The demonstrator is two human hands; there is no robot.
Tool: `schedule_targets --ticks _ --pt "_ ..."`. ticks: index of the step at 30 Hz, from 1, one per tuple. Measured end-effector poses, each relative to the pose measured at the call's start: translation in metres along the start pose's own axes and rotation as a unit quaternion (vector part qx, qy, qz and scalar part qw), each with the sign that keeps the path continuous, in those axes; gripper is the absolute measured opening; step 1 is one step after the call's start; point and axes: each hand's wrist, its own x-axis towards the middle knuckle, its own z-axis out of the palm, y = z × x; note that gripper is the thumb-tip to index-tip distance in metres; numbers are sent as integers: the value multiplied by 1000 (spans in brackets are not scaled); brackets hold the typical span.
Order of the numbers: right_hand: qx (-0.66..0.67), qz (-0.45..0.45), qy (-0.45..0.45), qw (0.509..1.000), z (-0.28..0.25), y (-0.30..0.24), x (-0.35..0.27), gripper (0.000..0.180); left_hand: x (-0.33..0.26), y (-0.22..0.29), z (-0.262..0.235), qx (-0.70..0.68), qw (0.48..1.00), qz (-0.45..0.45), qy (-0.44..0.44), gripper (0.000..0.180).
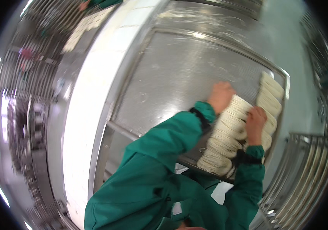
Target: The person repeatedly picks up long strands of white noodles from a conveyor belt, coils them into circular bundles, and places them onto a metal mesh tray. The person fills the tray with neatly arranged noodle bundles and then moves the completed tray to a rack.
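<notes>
On the metal tray (164,76), the left hand (222,97) is at the far left corner of the noodle row (227,128); the right hand (256,120) is at its right edge. I cannot tell if either grip grasps strands. Uneven pushing could perhaps tangle it with the outer row (269,103). Its long axis points away from the person, slightly rightward.

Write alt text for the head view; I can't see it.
A person's left hand and right hand flank the far end of a row of pale noodle bundles on a metal tray. A second row lies along the tray's right side; the sleeves are green.
</notes>
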Motion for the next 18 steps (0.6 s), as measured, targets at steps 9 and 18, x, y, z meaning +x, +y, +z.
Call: schedule_targets --ticks 9,18 --pt "14 66 13 998 -28 19 -33 11 -110 -157 -206 -91 935 -323 115 28" --pt "4 88 25 996 -30 8 -44 17 -227 -376 -414 287 706 -644 65 108"
